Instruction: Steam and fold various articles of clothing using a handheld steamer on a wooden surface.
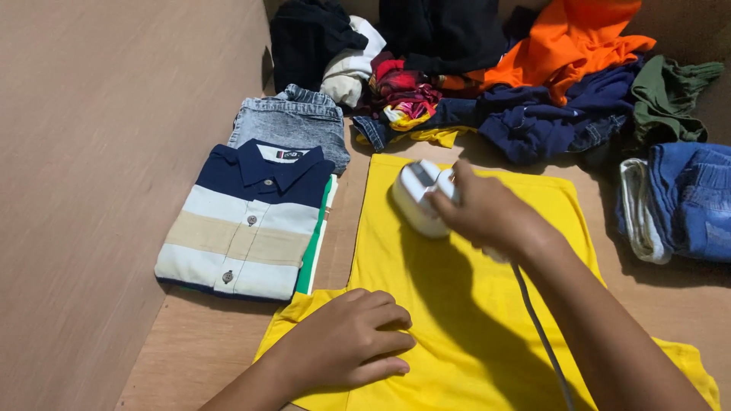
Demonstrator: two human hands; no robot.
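Ironing a yellow T-shirt point(464, 304) spread flat on the wooden floor point(205, 342).

The right hand point(483, 209) is gripping a small white iron point(417, 196) and pressing it on the shirt's upper part, its grey cord point(542, 327) trailing beside the forearm. The left hand point(350, 342) is lying unclenched, palm down, on the shirt's near left edge. A folded striped polo shirt point(244, 224) is sitting just left; unsorted clothes point(495, 76) are piling up behind.
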